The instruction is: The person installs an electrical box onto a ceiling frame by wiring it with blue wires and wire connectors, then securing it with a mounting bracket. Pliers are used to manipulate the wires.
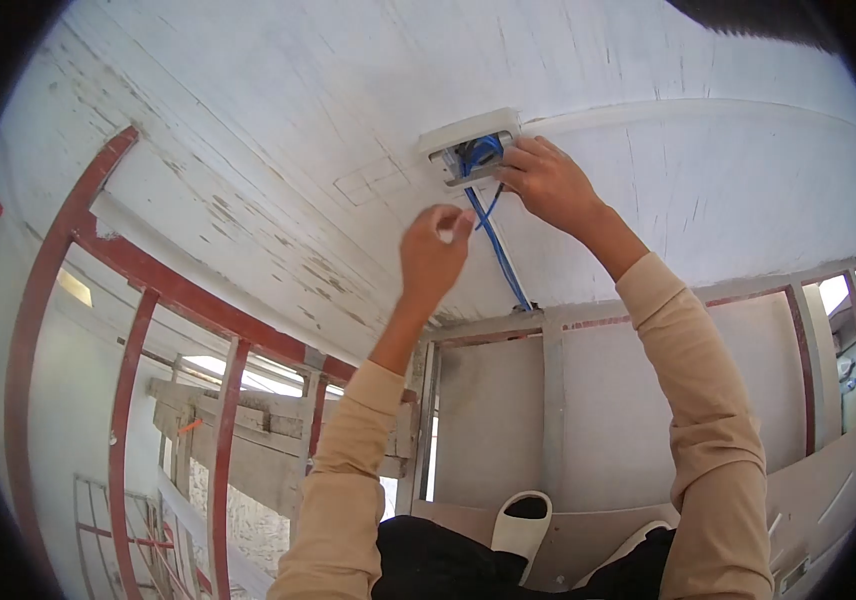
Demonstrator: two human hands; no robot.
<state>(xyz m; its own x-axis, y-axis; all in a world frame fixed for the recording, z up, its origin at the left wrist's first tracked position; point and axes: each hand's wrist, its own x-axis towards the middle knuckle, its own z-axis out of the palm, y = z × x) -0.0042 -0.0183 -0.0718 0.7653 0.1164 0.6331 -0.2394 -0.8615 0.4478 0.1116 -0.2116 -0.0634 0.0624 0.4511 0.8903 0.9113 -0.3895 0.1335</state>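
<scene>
A white rectangular electrical box is fixed to the white plank surface, with blue wires bunched in its opening. My right hand is at the box's right edge, its fingers closed on a blue wire that curves down below it. Lower and to the left, my left hand has thumb and forefinger curled together in a ring. Its fingertips are close to the lower end of that curved wire; what they pinch, if anything, is too small to make out. More blue wire runs from the box along a white strip.
Red metal framing stands on the left, with weathered boards behind it. Grey panels between posts lie beyond my arms. A white slide sandal is on my foot at the bottom. A raised white strip runs right from the box.
</scene>
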